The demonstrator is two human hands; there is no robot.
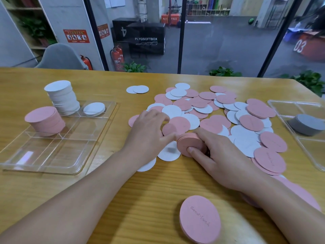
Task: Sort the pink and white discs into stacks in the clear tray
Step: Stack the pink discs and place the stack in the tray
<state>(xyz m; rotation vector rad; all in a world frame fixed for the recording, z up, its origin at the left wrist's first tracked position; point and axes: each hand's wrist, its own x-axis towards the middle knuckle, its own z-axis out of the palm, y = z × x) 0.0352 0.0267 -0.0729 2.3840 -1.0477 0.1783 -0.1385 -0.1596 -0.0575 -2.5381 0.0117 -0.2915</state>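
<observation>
While both hands grip, right hand [219, 155] clamps pink bundle [190, 144], left hand [149, 131] pinches one pink disc [175, 126], three stacks in clear tray [52, 155].

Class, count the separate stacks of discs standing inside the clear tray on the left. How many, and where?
3: a tall white stack at the tray's far side, a low white stack right of it, and a pink stack on the left side.

Tray [98, 138] left of loose discs [207, 110], second tray [281, 110] right.

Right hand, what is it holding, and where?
The right hand grips a small stack of pink discs by its edges, thumb on the near rim.
</observation>
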